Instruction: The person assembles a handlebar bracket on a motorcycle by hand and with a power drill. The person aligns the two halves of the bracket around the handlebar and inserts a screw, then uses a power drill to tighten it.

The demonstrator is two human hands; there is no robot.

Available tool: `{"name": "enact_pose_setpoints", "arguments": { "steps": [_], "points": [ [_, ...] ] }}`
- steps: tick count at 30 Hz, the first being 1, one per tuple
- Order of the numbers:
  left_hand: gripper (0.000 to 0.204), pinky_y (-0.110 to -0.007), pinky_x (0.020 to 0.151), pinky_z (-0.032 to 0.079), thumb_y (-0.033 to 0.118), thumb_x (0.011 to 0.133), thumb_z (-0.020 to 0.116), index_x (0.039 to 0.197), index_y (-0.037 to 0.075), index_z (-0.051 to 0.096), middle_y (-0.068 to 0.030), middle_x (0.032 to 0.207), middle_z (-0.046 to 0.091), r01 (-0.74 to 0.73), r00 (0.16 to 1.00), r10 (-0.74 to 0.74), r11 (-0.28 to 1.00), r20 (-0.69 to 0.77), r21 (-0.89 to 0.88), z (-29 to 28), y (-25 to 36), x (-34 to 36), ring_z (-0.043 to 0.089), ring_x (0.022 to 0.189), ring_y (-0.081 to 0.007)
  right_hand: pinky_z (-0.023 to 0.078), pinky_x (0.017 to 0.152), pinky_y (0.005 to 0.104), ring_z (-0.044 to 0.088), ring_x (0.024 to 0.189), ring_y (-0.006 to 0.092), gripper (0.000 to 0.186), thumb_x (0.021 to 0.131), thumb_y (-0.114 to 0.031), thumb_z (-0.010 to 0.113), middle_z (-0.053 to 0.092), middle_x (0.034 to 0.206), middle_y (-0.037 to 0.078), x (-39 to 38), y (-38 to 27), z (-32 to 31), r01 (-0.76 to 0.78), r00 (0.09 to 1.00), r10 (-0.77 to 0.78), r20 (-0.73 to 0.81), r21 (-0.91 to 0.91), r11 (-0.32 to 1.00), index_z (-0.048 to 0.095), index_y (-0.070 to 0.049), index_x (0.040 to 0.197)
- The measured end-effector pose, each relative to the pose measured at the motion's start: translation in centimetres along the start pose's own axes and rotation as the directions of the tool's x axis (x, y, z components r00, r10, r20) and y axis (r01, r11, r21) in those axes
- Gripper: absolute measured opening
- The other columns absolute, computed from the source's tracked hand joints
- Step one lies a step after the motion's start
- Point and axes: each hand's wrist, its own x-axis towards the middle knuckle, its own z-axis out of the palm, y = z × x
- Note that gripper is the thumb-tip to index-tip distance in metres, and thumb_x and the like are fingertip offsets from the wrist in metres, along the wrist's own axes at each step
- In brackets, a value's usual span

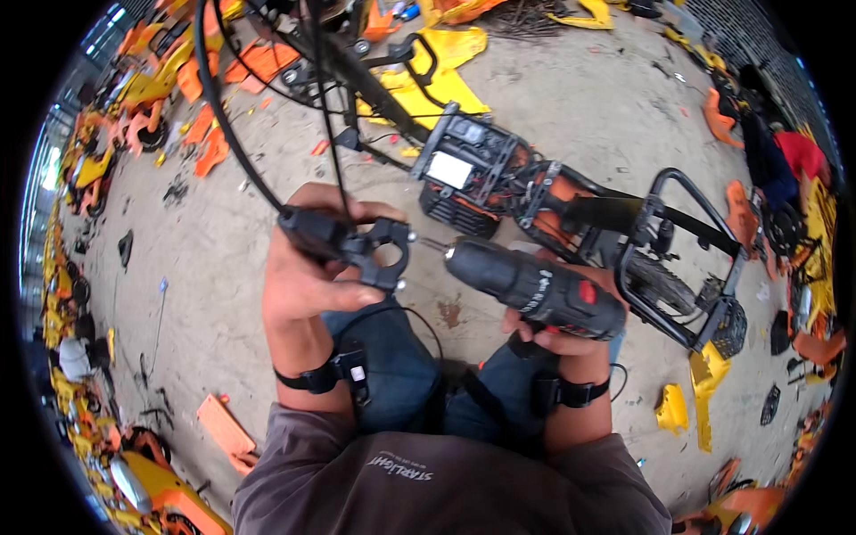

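My left hand (pixel 292 276) is closed around a black brake lever bracket (pixel 316 234) with a round clamp (pixel 390 254) at its end. Two black cables (pixel 227 125) run up from it. In my right hand (pixel 563 343) is a black cordless drill (pixel 526 283), lying almost level and aimed left. Its thin bit reaches the upper screw of the clamp; whether the tip sits in the screw head is too small to tell. My palm and part of the drill's grip are hidden beneath its body.
Ahead stands a stripped scooter frame (pixel 615 209) with a battery-like box (pixel 459 147) and a rear wheel (pixel 655 281). Yellow panels (pixel 446 71) and orange pieces (pixel 225 428) litter the concrete floor. A person in red (pixel 798 153) is at the far right among piled parts.
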Motion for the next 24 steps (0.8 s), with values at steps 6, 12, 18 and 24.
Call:
{"name": "enact_pose_setpoints", "arguments": {
  "steps": [6, 12, 18, 24],
  "points": [
    [0.074, -0.017, 0.049, 0.034, 0.008, 0.045, 0.094, 0.106, 0.005, 0.052, -0.0139, 0.077, 0.063, -0.029, 1.0, 0.029, 0.999, 0.011, 0.031, 0.0, -0.4, 0.3, 0.066, 0.08, -0.0151, 0.052, 0.055, 0.0267, 0.062, 0.06, 0.0189, 0.062, 0.065, -0.011, 0.079, 0.064, 0.079, 0.019, -0.4, -0.4, 0.7, -0.097, 0.988, 0.105, -0.11, 0.076, 0.992, 0.049, 0.017, 0.111],
    [0.074, -0.019, 0.052, 0.037, 0.009, 0.046, 0.094, 0.107, 0.005, 0.052, -0.0004, 0.062, 0.048, -0.067, 0.998, 0.067, 0.998, 0.02, -0.001, 0.7, -0.7, 0.7, 0.067, 0.083, -0.0189, 0.05, 0.054, 0.0259, 0.061, 0.061, 0.0182, 0.067, 0.063, -0.016, 0.08, 0.063, 0.078, 0.018, -1.3, 0.0, -0.1, -0.12, 0.984, 0.13, -0.125, 0.085, 0.989, 0.048, 0.015, 0.112],
    [0.073, -0.018, 0.051, 0.036, 0.01, 0.044, 0.094, 0.104, 0.005, 0.052, -0.0151, 0.087, 0.065, 0.012, 0.999, -0.012, 1.0, 0.043, 0.002, 0.1, -0.2, 0.6, 0.061, 0.07, -0.0102, 0.05, 0.053, 0.0257, 0.061, 0.06, 0.0174, 0.066, 0.063, -0.017, 0.081, 0.062, 0.076, 0.017, -1.1, 0.1, 0.1, -0.095, 0.984, 0.1, -0.145, 0.042, 0.995, 0.049, 0.015, 0.111],
    [0.077, -0.04, 0.067, 0.049, 0.01, 0.048, 0.094, 0.108, 0.001, 0.046, -0.0285, 0.102, 0.062, 0.115, 0.989, -0.126, 0.983, 0.076, 0.14, -1.5, 0.5, -0.2, 0.06, 0.083, -0.0283, 0.051, 0.051, 0.027, 0.061, 0.058, 0.0197, 0.067, 0.063, -0.015, 0.081, 0.062, 0.074, 0.018, -0.2, -0.3, 1.5, -0.013, 0.987, 0.013, -0.163, 0.003, 1.0, 0.051, 0.015, 0.116]
  ]
}}
